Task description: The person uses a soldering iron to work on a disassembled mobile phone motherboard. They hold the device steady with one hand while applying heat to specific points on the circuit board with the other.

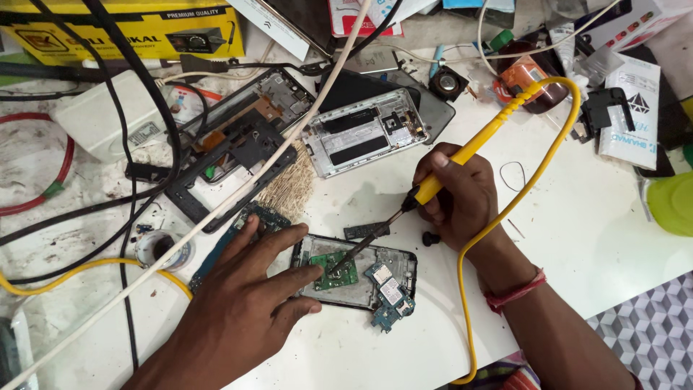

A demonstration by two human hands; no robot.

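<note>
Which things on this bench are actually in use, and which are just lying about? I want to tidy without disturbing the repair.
In use:
- yellow soldering iron in the right hand
- opened phone, steadied by the left hand
- green circuit board under the iron's tip

Lying about:
- silver phone frame
- black phone frame
- yellow box
- small speaker
- white packet

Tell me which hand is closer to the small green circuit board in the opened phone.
Left. The left hand has its fingertips touching the green circuit board's left edge. The right hand is up and to the right, apart from it, holding the yellow soldering iron whose tip reaches the board.
</note>
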